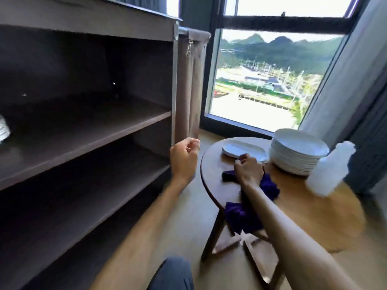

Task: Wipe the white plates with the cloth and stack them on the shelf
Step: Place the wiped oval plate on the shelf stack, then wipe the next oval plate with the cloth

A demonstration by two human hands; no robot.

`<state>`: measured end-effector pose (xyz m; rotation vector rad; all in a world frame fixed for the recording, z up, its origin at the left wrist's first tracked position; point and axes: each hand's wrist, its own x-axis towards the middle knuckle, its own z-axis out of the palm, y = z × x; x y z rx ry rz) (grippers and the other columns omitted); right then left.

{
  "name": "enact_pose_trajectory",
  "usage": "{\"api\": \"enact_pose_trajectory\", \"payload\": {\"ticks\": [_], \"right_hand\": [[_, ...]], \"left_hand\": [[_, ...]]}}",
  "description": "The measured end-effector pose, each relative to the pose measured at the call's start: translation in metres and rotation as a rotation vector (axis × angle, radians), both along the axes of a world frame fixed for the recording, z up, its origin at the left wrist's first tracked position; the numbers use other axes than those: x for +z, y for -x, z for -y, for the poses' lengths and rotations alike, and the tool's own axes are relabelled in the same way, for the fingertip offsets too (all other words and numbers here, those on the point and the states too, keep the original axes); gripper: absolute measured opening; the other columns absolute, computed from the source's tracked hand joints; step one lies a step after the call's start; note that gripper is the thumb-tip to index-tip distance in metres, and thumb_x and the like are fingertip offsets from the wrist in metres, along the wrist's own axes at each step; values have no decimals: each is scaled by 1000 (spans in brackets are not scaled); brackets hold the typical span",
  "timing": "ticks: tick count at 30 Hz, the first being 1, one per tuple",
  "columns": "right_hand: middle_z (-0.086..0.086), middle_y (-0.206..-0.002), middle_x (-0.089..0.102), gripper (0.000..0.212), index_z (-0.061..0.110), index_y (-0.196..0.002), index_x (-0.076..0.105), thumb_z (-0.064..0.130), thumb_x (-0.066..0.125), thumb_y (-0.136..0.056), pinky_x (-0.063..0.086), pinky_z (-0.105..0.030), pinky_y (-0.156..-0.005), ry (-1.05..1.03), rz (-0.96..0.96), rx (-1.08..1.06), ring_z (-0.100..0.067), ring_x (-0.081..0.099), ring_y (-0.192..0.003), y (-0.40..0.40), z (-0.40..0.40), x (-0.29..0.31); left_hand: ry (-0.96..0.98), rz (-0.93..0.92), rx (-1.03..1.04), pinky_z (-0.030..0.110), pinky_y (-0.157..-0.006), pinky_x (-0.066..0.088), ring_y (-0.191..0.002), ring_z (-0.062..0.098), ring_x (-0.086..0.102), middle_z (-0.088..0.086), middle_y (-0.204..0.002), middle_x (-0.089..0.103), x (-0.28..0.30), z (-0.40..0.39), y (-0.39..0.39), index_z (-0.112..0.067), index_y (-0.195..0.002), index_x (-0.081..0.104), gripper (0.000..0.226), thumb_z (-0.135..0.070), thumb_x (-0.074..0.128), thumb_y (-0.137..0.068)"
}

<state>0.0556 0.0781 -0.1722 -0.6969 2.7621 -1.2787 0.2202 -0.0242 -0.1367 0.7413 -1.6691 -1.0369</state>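
While the tall stack of white plates (298, 152) sits at the far right of the round wooden counter (215, 185), a single white plate (244, 149) lies apart from it, just to its left, probably drawn out so it can be wiped on its own. The right hand (248, 169) reaches over the counter with its fingers curled at the near rim of that single plate; it seems to pinch the rim, though blur keeps the grip from being certain. Under and behind its wrist lies the purple cloth (270, 186), bunched on the counter with one end hanging over the near edge, close by so it can be taken up as soon as a plate is lifted. The left hand (184, 158) hangs in the air between the counter and the shelf unit (88, 130), fingers loosely curled and holding nothing, likely waiting to steady the plate or take the cloth. The shelf boards stand bare in their right part, where the wiped plates are meant to go; something pale shows at the far left edge, too cut off to name. A white plastic bottle (329, 168) stands near the stack, blurred. No plate rests on the shelf yet, so the work looks to be at its start.
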Motion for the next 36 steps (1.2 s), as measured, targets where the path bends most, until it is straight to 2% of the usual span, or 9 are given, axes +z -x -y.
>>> {"api": "enact_pose_trajectory", "payload": {"ticks": [5, 8, 13, 15, 18, 20, 28, 34, 36], "right_hand": [[-8, -136, 60, 68, 26, -135, 63, 66, 68, -79, 34, -43, -111, -307, -125, 46, -30, 47, -131, 42, -65, -55], [-8, -144, 53, 61, 29, -136, 60, 61, 63, -84, 22, -43, -117, -340, -139, 15, -28, 37, -140, 48, -55, -58], [-10, -144, 53, 57, 24, -133, 59, 54, 55, -85, 21, -47, -117, -333, -167, -67, -28, 35, -141, 59, -43, -71], [-10, -144, 53, 56, 23, -132, 60, 53, 56, -84, 21, -47, -116, -309, -180, -84, -28, 35, -141, 68, -39, -73], [-9, -141, 55, 54, 23, -128, 61, 52, 57, -82, 23, -48, -115, -293, -188, -115, -27, 37, -139, 79, -33, -76], [-8, -138, 58, 54, 23, -124, 64, 51, 56, -79, 24, -48, -114, -255, -195, -137, -27, 40, -137, 82, -31, -78], [-8, -128, 64, 53, 21, -114, 69, 48, 53, -71, 29, -49, -112, -194, -193, -202, -28, 47, -130, 86, -26, -81], [-24, -141, 50, 70, 14, -129, 61, 43, 75, -66, 29, -52, -111, -72, -128, -331, -40, 40, -135, 87, -33, -81], [-28, -145, 43, 85, 12, -138, 50, 47, 78, -66, 28, -53, -111, -84, -5, -384, -41, 35, -139, 85, -36, -75]], "left_hand": [[-109, 225, -73, 17, -72, 49, -85, 17, 69, 7, -93, 78, -39, -14, 78, -7, -100, 78, 17, -14, 63, -94], [-191, 317, -46, 32, -86, 55, -95, 26, 70, 10, -99, 78, -53, -10, 116, -9, -99, 77, 16, -14, 64, -91], [-245, 433, 46, 35, -74, 44, -82, 30, 53, 7, -84, 60, -63, 9, 175, -23, -68, 47, 27, -16, 59, -90], [-300, 468, 65, 35, -79, 46, -92, 35, 60, 12, -98, 67, -64, 19, 200, -16, -82, 59, 13, -22, 60, -93], [-374, 498, 108, 40, -97, 47, -122, 40, 60, 20, -132, 64, -70, 33, 239, -3, -127, 60, 45, -33, 63, -94], [-410, 523, 143, 41, -102, 46, -128, 39, 57, 19, -140, 60, -74, 40, 255, -5, -137, 55, 55, -38, 66, -94], [-374, 582, 212, 36, -100, 45, -123, 39, 58, 17, -133, 62, -81, 56, 281, -13, -121, 68, 35, -7, 55, -89], [-482, 511, 130, 26, -87, 50, -127, 30, 58, 1, -122, 62, -76, 56, 256, -14, -111, 65, 23, -20, 58, -91], [-601, 443, 80, 35, -94, 55, -119, 33, 61, 9, -125, 62, -74, 58, 245, -7, -127, 59, 47, -19, 61, -81]]}}
